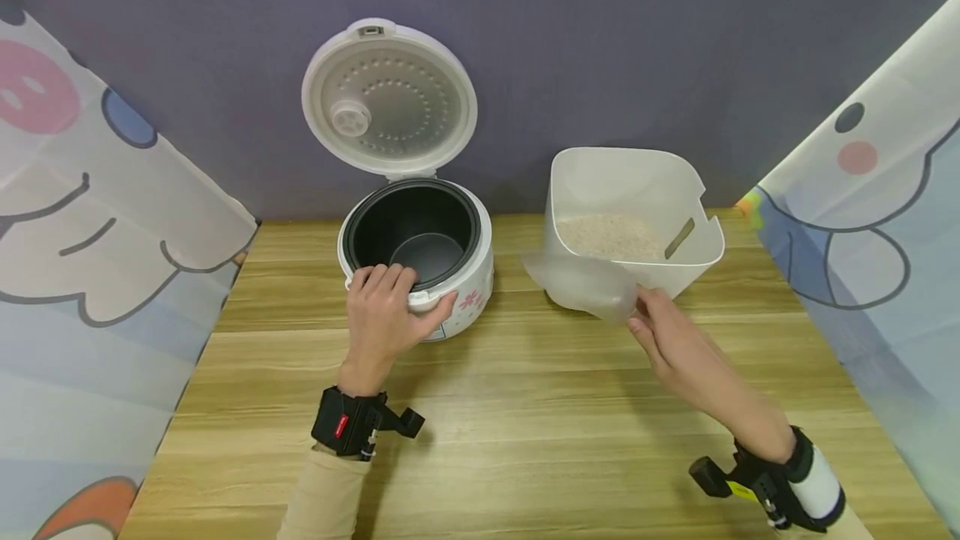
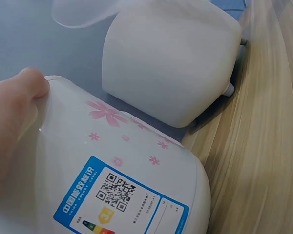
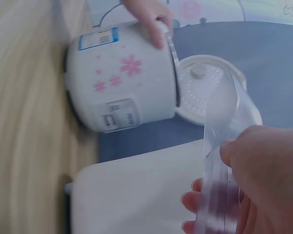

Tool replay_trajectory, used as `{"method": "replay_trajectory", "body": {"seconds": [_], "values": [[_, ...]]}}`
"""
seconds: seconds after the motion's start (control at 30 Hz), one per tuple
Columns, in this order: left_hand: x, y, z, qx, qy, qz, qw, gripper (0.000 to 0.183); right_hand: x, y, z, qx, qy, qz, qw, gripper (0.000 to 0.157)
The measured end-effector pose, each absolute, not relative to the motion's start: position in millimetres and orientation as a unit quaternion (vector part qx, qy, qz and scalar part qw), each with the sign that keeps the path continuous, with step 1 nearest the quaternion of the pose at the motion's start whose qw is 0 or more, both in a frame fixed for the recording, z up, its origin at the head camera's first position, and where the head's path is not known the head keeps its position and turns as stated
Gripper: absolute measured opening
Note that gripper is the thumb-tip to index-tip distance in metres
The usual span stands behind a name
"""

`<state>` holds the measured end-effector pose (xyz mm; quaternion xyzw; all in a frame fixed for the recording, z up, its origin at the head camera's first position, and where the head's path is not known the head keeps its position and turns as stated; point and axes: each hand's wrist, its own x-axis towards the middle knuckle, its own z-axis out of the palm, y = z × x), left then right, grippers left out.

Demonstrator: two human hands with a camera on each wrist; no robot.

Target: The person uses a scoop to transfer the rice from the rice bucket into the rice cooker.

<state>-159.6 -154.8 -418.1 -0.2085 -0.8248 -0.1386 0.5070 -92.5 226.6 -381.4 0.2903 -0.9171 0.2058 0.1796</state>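
our right grip point(image 1: 678, 352) pinches clear scoop point(image 1: 588, 283) | left grip point(image 1: 381, 315) clamped on cooker point(image 1: 472, 303) | likely scooping rice point(image 1: 609, 235), load unclear | next calls for level scoop

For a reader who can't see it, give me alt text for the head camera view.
A person's right hand holds a clear scoop at the front of a white bin of grain, while the left hand grips the front of an open rice cooker. Bin and cooker stand on a wooden table.

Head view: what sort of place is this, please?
Probably a staged, kitchen-like setup: a wood-grain table with a rice cooker and a white container of grain, flanked by cartoon-printed cloth.
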Motion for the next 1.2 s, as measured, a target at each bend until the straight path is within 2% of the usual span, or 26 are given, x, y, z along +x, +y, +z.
{"method": "replay_trajectory", "body": {"seconds": [0.17, 0.33, 0.67, 0.73, 0.9, 0.97, 1.2], "values": [[-160, -153, -420, -0.202, -0.819, -0.142, 0.518, 0.057, -96, 234, -359, 0.274, -0.913, 0.251, 0.171, 0.02], [-160, -152, -422, -0.197, -0.819, -0.143, 0.519, 0.057, -102, 248, -339, 0.244, -0.922, 0.255, 0.157, 0.024], [-160, -149, -420, -0.196, -0.808, -0.148, 0.536, 0.055, -130, 275, -313, 0.203, -0.949, 0.223, 0.094, 0.018], [-160, -149, -419, -0.197, -0.807, -0.148, 0.537, 0.055, -136, 278, -308, 0.184, -0.954, 0.221, 0.09, 0.022], [-160, -149, -419, -0.195, -0.807, -0.148, 0.537, 0.055, -156, 286, -301, 0.164, -0.961, 0.185, 0.12, 0.053], [-160, -149, -420, -0.192, -0.808, -0.148, 0.537, 0.055, -166, 288, -298, 0.16, -0.965, 0.164, 0.127, 0.06], [-160, -151, -420, -0.192, -0.809, -0.151, 0.534, 0.056, -197, 295, -282, 0.149, -0.979, 0.107, 0.092, 0.047]]}}
